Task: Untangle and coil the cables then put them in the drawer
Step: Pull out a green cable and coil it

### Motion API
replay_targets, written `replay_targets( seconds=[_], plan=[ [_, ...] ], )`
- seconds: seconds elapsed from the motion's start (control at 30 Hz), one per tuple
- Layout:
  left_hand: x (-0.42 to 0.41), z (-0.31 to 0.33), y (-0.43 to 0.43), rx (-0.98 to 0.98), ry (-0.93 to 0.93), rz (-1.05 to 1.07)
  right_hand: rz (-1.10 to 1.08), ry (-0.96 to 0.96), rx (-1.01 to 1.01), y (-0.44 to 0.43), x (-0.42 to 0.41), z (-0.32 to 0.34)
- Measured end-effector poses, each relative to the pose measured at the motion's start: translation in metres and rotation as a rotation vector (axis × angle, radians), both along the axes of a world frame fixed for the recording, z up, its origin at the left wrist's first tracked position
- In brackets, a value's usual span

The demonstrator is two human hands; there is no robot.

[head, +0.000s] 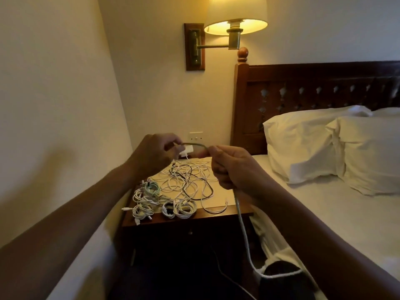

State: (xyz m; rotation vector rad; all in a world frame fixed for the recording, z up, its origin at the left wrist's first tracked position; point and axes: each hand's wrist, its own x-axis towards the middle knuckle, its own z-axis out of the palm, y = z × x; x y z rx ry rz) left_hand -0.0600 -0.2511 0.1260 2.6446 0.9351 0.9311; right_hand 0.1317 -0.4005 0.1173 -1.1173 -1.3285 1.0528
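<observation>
I hold one pale cable (pixel 242 226) above the nightstand. My left hand (pixel 153 155) pinches its end near a white plug. My right hand (pixel 232 167) grips it a short way along, and the rest hangs down past the nightstand's front to the floor. On the nightstand top (pixel 218 207) lies a loose tangle of white and black cables (pixel 190 180). Several coiled white cables (pixel 160 204) sit at the front left of the top. The drawer front (pixel 190 232) below is dark and its state is hard to see.
A wall runs close on the left. The bed (pixel 313 208) with white pillows (pixel 320 146) and a dark wooden headboard stands right of the nightstand. A lit wall lamp (pixel 236 20) hangs above. A wall switch (pixel 196 137) sits behind my hands.
</observation>
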Motion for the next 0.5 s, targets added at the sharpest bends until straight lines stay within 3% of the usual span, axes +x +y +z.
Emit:
replay_targets(
  seconds=[0.1,0.17,0.27,0.37,0.5],
  plan=[
    [-0.032,-0.028,-0.005,-0.066,0.100,-0.007,-0.253,-0.481,0.210,0.012,0.025,0.014],
    [-0.050,-0.029,-0.025,-0.422,-0.094,-0.120,-0.381,-0.772,0.377,0.026,0.047,0.011],
    [-0.072,-0.016,-0.070,-0.835,-0.594,-0.391,-0.489,-0.977,0.442,0.045,0.084,-0.011],
    [-0.092,-0.021,-0.093,-0.916,-0.850,-0.372,-0.594,-1.163,0.416,0.057,0.127,-0.046],
    [-0.130,-0.044,-0.075,-1.037,-1.220,-0.348,-0.720,-1.130,0.215,0.045,0.181,-0.082]
  ],
)
